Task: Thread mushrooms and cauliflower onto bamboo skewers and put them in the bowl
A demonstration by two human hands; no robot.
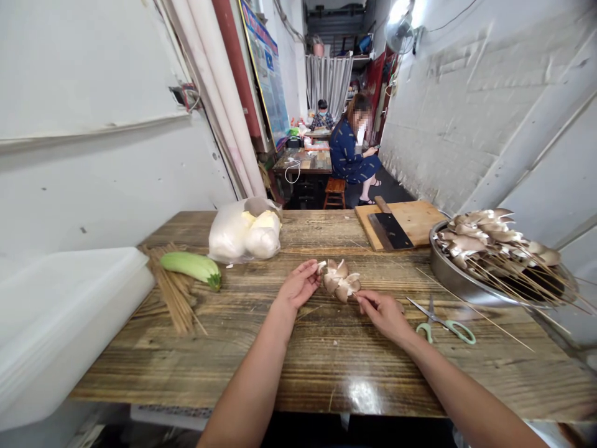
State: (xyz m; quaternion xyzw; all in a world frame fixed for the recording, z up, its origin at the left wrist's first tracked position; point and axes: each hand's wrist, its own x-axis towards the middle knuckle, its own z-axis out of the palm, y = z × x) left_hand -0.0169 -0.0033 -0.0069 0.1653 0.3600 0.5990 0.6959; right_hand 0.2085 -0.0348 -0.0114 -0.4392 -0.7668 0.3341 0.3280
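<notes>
Over the middle of the worktop, this row of oyster mushrooms slants from upper left down to my right fingers, pinched at its near end, while my left fingers grip a small mushroom piece just beside its far end.

Bright glow behind the wall fan; I note white glare on the tabletop, edges stretched, my hands fairly sharp.
</notes>
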